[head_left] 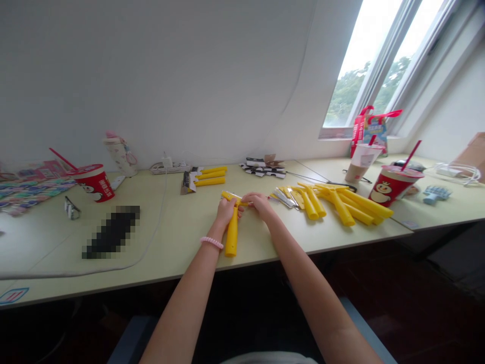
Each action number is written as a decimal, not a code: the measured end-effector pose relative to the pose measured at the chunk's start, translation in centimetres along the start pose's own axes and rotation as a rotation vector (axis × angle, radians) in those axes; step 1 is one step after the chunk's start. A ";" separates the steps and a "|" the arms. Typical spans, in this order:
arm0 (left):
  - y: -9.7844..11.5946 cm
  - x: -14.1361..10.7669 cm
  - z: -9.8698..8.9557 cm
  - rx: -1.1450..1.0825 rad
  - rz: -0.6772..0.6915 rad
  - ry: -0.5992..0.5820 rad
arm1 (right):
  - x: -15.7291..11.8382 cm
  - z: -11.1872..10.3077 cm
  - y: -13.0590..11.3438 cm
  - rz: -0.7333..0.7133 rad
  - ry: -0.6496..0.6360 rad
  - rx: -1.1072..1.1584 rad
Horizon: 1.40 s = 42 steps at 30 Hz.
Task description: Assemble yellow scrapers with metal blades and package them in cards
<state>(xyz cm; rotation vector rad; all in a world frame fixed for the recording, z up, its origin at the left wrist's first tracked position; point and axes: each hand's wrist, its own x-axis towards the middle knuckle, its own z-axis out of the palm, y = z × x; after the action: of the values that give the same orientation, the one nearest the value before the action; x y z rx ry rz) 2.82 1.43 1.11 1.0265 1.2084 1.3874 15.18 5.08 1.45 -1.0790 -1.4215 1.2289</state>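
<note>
The inspected area is a long pale-green desk [178, 242] beneath a sloped white wall, with a window [366, 65] at upper right. Both of the person's forearms enter from the bottom of the view, and the hands meet near the desk's front edge, left of centre. The left hand [226, 212] is closed around the upper end of a yellow plastic handle [232, 232], which points toward the person, its lower end at or just above the desktop; contact cannot be confirmed. The right hand [259, 206] is partly closed, its fingertips [246, 200] pinching a thin strip [235, 198] at the handle's head; the strip's material cannot be determined. To the right lies a heap of yellow T-shaped plastic pieces [341, 205], with flat metallic strips [284, 198] just beside it. Three yellow bars [210, 176] lie farther back, against a piece of printed packaging [188, 182]. Two red paper cups with straws [94, 183] [394, 184] stand at opposite ends of the desk. A pixelated dark object [111, 232] lies left of the hands. A pink coil band [211, 242] encircles the left wrist.
</note>
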 end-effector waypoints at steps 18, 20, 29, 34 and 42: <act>0.1 0.0 0.1 -0.060 0.055 -0.067 | -0.6 0.3 -1.7 0.331 -0.124 0.480; 0.1 0.1 0.0 -0.053 0.060 -0.054 | -0.5 0.3 -1.7 0.368 -0.104 0.475; 0.0 -0.1 0.2 0.012 -0.006 -0.038 | 0.0 0.4 -0.8 0.349 0.001 0.391; 0.2 -0.3 -0.1 0.276 0.148 0.301 | 0.3 0.0 -0.7 0.327 0.193 0.366; 1.7 -3.0 0.0 1.066 0.584 -0.035 | 0.3 -0.4 -0.5 0.284 0.276 0.266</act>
<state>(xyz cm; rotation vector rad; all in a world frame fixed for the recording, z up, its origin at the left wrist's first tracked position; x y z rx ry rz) 2.98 -1.53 2.84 2.2644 1.7461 1.0650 15.54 5.37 2.01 -1.2361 -0.8898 1.3636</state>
